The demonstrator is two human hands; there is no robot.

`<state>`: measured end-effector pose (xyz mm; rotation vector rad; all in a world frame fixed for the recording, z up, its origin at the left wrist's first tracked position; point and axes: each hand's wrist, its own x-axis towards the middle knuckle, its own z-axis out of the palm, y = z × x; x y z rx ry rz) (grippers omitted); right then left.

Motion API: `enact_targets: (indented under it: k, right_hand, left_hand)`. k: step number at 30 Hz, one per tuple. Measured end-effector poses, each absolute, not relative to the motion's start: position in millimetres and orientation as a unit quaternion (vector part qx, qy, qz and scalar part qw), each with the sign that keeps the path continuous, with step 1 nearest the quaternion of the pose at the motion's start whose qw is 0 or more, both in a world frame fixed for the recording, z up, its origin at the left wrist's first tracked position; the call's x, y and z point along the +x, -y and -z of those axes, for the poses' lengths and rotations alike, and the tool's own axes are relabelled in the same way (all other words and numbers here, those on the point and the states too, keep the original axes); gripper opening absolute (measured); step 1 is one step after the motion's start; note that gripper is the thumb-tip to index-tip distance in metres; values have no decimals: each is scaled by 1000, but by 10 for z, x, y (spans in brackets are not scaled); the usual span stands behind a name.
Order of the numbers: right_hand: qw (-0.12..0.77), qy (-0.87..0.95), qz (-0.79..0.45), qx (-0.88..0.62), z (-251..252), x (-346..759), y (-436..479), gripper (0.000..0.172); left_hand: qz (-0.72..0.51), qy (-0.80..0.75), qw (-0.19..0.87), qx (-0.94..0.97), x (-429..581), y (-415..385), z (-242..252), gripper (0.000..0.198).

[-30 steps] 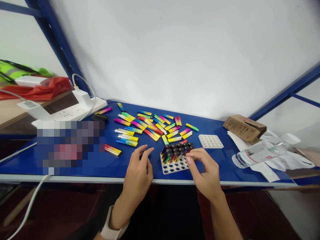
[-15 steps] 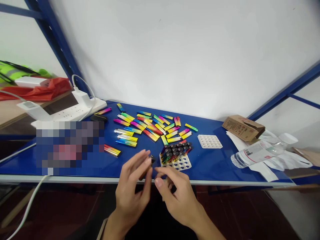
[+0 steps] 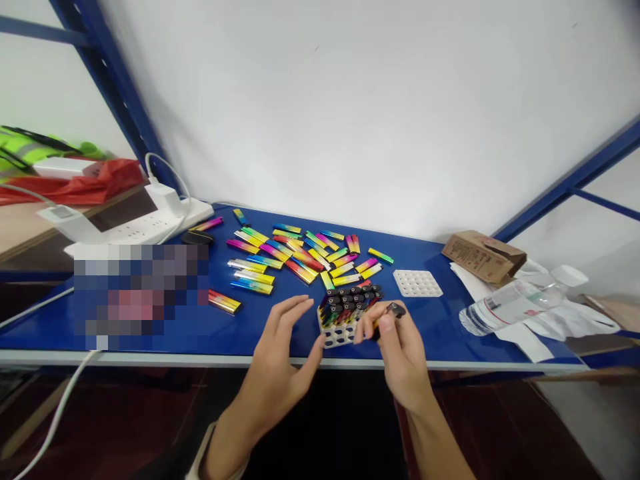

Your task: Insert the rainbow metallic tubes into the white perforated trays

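Just behind the blue table's (image 3: 430, 333) front edge, the right hand (image 3: 397, 353) pinched a black-capped tube (image 3: 395, 310) between narrowed fingertips, above a white perforated tray (image 3: 340, 337) packed with upright tubes. The left hand (image 3: 283, 353) hovered with fingers spread wide, its thumb just beside the tray's left edge. Beyond lay loose rainbow tubes (image 3: 295, 257) and a 2nd white tray (image 3: 417, 283).
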<state>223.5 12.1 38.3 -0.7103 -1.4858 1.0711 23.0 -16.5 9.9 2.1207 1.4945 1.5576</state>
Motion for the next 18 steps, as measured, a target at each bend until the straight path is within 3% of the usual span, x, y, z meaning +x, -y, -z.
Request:
enact_targets:
  k: [5,11,18]
  right_hand:
    - [574,538,-536,-308,-284,2351,-329,25]
    - [555,477,-606,-311,-248,2384,-393,57]
    - [553,445,-613,-347,-199,2385,-428,52]
  left_hand:
    - [-410,-520,119,740,15,-5,38,45]
    - [-370,-503,123,771,-9,-5,31,20]
    - [-368,-495,113,779,17,-13,7,13]
